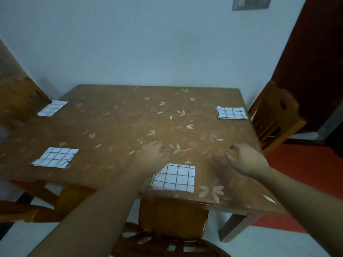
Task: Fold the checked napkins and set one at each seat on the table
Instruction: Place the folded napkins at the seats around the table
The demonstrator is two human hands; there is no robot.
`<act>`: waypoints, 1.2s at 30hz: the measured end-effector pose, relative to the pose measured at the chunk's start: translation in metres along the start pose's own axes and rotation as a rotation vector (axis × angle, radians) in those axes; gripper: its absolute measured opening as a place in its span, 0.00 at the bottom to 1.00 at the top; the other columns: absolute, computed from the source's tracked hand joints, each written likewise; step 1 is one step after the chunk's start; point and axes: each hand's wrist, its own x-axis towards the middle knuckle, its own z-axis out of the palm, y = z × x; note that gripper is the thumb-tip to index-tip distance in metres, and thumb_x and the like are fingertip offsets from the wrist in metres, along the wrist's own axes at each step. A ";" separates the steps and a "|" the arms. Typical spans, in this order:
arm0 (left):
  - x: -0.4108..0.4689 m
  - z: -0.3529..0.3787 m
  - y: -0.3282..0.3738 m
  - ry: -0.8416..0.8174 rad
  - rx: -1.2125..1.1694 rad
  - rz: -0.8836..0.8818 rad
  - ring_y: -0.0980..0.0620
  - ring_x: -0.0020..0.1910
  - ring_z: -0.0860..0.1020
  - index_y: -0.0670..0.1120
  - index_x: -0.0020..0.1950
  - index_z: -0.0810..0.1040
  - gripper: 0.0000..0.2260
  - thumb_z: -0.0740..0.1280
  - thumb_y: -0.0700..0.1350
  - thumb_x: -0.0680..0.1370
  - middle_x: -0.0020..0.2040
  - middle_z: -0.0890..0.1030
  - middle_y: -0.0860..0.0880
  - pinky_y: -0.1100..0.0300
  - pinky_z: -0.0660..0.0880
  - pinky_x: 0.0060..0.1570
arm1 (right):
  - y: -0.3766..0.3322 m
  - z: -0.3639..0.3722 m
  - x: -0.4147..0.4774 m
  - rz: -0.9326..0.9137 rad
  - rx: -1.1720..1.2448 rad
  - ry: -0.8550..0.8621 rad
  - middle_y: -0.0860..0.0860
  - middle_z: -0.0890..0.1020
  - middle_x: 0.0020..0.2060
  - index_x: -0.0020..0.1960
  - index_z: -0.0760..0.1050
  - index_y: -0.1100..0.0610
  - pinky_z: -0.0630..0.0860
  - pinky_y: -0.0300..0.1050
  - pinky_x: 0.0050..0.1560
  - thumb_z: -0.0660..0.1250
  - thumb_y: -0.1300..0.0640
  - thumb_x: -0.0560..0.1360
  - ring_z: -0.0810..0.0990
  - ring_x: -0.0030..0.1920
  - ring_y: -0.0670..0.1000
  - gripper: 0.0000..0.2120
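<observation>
Four folded napkins (174, 178) lie on the table (120, 127).
Left hand (150, 154) and right hand (245, 158) hang over it, fingers loosely bent, holding nothing.

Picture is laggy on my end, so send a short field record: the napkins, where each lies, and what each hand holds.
table: wooden, leaf pattern
folded napkins: four
near napkin: at the near edge, above the near chair
left napkin: near-left edge
far left napkin: far-left edge
right napkin: right edge, beside the right chair
left hand: over the table, holds nothing
right hand: over the table, fingers loosely curled, holds nothing
</observation>
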 end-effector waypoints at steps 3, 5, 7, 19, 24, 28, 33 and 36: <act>-0.008 -0.016 0.004 -0.015 0.033 0.043 0.47 0.66 0.71 0.53 0.69 0.72 0.21 0.62 0.58 0.77 0.68 0.73 0.50 0.51 0.68 0.63 | 0.005 -0.015 -0.019 0.032 0.015 0.058 0.53 0.75 0.64 0.68 0.71 0.52 0.74 0.53 0.60 0.57 0.40 0.78 0.76 0.61 0.55 0.24; -0.014 -0.021 0.007 -0.009 0.035 0.078 0.47 0.69 0.70 0.54 0.69 0.72 0.21 0.62 0.58 0.77 0.71 0.71 0.50 0.51 0.67 0.65 | 0.008 -0.023 -0.036 0.068 0.010 0.082 0.53 0.74 0.66 0.68 0.71 0.52 0.73 0.53 0.61 0.57 0.40 0.77 0.75 0.63 0.56 0.24; -0.022 -0.019 0.012 -0.007 0.034 0.109 0.47 0.68 0.70 0.55 0.69 0.72 0.20 0.62 0.58 0.78 0.71 0.71 0.51 0.51 0.67 0.64 | 0.011 -0.029 -0.055 0.097 0.007 0.097 0.53 0.73 0.67 0.69 0.70 0.52 0.72 0.54 0.63 0.57 0.40 0.78 0.73 0.65 0.56 0.24; -0.089 -0.006 0.084 -0.061 0.042 0.207 0.46 0.68 0.69 0.58 0.71 0.69 0.24 0.63 0.60 0.76 0.69 0.72 0.51 0.49 0.67 0.65 | 0.075 -0.065 -0.144 0.133 0.018 0.137 0.52 0.74 0.65 0.68 0.71 0.50 0.73 0.56 0.61 0.58 0.39 0.77 0.74 0.63 0.57 0.24; -0.124 0.016 0.163 -0.038 0.034 0.174 0.46 0.69 0.69 0.56 0.69 0.71 0.22 0.63 0.59 0.76 0.70 0.71 0.50 0.51 0.67 0.65 | 0.141 -0.094 -0.171 0.106 0.058 0.158 0.53 0.74 0.65 0.67 0.71 0.51 0.72 0.55 0.62 0.59 0.41 0.77 0.74 0.64 0.56 0.22; -0.148 0.041 0.245 -0.003 -0.026 0.182 0.46 0.67 0.71 0.57 0.67 0.73 0.21 0.64 0.59 0.75 0.67 0.74 0.51 0.52 0.69 0.63 | 0.210 -0.117 -0.189 0.089 0.086 0.165 0.53 0.74 0.66 0.68 0.70 0.51 0.70 0.55 0.64 0.60 0.41 0.77 0.72 0.66 0.56 0.24; -0.161 0.064 0.328 -0.008 -0.028 0.183 0.46 0.67 0.71 0.56 0.68 0.73 0.23 0.65 0.59 0.74 0.67 0.74 0.49 0.50 0.70 0.64 | 0.275 -0.138 -0.191 0.046 0.084 0.138 0.52 0.72 0.68 0.70 0.68 0.50 0.69 0.54 0.65 0.59 0.41 0.77 0.71 0.68 0.56 0.24; -0.155 0.076 0.360 -0.013 0.049 0.197 0.46 0.65 0.72 0.56 0.68 0.72 0.23 0.64 0.59 0.74 0.66 0.74 0.50 0.50 0.70 0.63 | 0.301 -0.145 -0.175 0.005 0.086 0.123 0.52 0.72 0.68 0.70 0.68 0.51 0.70 0.55 0.65 0.59 0.42 0.77 0.71 0.67 0.56 0.24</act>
